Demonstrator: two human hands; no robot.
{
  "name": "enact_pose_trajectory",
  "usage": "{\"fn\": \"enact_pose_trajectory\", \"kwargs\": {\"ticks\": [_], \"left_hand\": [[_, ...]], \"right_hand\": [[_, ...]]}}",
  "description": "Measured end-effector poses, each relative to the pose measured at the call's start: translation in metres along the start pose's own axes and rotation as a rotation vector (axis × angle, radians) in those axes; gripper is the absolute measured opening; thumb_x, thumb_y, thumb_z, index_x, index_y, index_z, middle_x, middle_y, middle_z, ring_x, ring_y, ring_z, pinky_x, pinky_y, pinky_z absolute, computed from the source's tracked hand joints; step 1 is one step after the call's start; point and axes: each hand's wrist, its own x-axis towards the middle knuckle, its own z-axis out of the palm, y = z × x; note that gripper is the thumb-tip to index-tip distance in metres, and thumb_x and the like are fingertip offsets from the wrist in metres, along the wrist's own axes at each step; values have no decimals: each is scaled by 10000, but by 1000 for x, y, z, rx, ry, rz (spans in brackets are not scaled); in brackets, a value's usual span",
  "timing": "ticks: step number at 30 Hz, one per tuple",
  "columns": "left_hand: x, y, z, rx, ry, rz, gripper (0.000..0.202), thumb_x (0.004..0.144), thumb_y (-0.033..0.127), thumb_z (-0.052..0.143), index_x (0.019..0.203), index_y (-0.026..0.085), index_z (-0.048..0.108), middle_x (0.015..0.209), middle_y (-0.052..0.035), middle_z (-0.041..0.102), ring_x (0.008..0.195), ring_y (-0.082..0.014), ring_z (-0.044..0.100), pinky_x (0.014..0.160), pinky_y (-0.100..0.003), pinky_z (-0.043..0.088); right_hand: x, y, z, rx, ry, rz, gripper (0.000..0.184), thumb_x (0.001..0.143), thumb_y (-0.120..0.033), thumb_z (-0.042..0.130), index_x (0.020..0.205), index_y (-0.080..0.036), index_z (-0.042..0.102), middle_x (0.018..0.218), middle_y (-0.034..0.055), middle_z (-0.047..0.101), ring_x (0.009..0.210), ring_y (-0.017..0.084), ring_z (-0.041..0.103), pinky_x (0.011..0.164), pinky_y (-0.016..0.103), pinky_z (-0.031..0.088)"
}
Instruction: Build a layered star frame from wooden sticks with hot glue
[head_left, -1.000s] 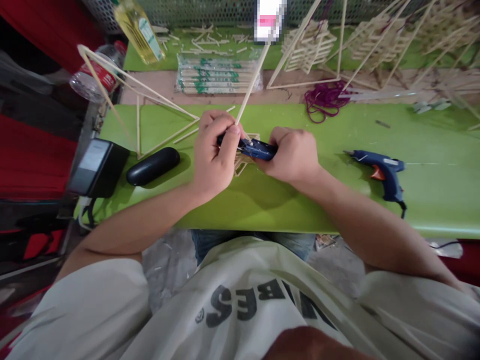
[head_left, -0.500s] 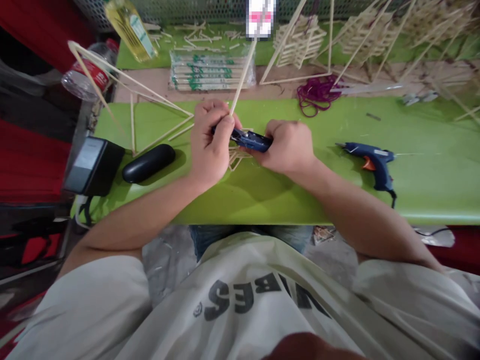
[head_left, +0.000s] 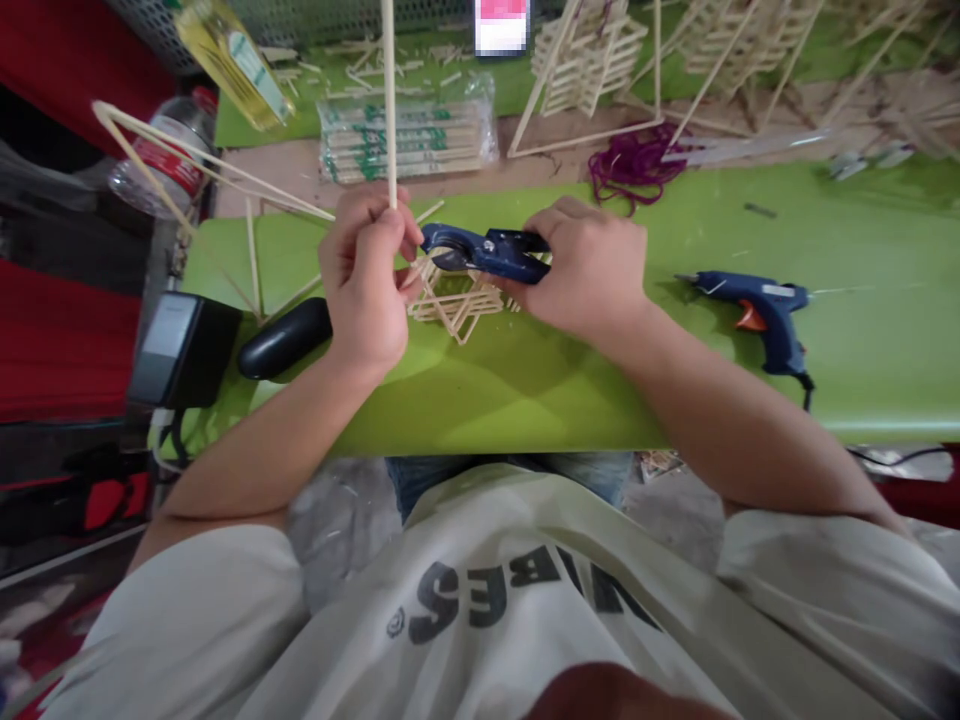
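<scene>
Shirt (head_left: pixel 510 580): pale cloth, loosely creased, dark lettering seen upside down.
Table (head_left: pixel 540 410): green sheet, smooth, slightly glossy.
Star frame (head_left: pixel 457 310): thin pale wood strips, crossed into points; laid on table between the hands, partly covered by cutter.
Glue gun (head_left: pixel 765 300): blue plastic, orange trigger; laid on its side, well right of right hand.
Case (head_left: pixel 289 338): black, rounded, smooth; partly hidden by left hand.
Cutter (head_left: pixel 495 250): dark blue, scuffed, curved head, blades parted; held above star frame, head pointed at left hand.
Right hand (head_left: pixel 585 260): fingers wrapped around cutter handles, back of hand up, forearm angled in from the right.
Left hand (head_left: pixel 367 280): thumb and fingers clamped on stick, wrist raised off table.
Stick (head_left: pixel 390 110): pale wood, straight, slim; pinched in left hand near its lower end, pointed away from the body, clear of the blades.
Yarn (head_left: pixel 637 165): purple, soft, tangled heap.
Packs (head_left: pixel 405 140): clear crinkled film, green print, sticks inside.
Lattice (head_left: pixel 592 60): stacked wood strips, gaps between.
</scene>
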Motion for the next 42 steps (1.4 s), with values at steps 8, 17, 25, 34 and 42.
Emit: {"fn": "enact_pose_trajectory", "kwargs": {"ticks": [8, 17, 25, 34, 42], "left_hand": [[-1, 28, 8, -117, 101, -153, 604, 905, 824, 667, 800, 276, 436, 1055, -105, 700, 821, -198, 526, 551, -381, 325], [-34, 64, 47, -259, -201, -293, 431, 927, 571, 726, 695, 217, 642, 972, -127, 797, 636, -144, 529, 515, -330, 324], [-41, 57, 53, -395, -297, -348, 177, 824, 322, 721, 683, 219, 691, 951, -93, 807, 606, -122, 479, 532, -329, 290], [-37, 63, 58, -598, -198, -404, 251, 596, 162, 737, 820, 242, 657, 656, 47, 563, 534, -93, 397, 497, -289, 272], [-38, 62, 59, -754, -175, -389, 270, 629, 74, 793, 849, 206, 709, 720, 27, 638, 627, -98, 505, 545, -252, 348]], "right_hand": [[-5, 0, -25, 266, 37, 107, 401, 962, -642, 828, 1080, -261, 791, 1152, 136, 823, 1127, 375, 769, 913, 489, 606], [-16, -29, -16, 826, 56, 224, 461, 1031, -735, 736, 974, -278, 761, 886, 37, 694, 889, 270, 744, 771, 446, 658], [-17, -27, 5, 875, 52, 184, 283, 1071, -513, 743, 912, -291, 667, 861, 6, 641, 764, 215, 690, 740, 425, 687], [-35, -43, -8, 937, 48, 46, 288, 1031, -550, 813, 909, -306, 720, 945, 35, 752, 882, 251, 756, 871, 495, 742], [-33, -39, 31, 1123, 400, -119, 330, 1030, -576, 887, 947, -278, 772, 878, 7, 726, 747, 181, 690, 700, 378, 690]]}}
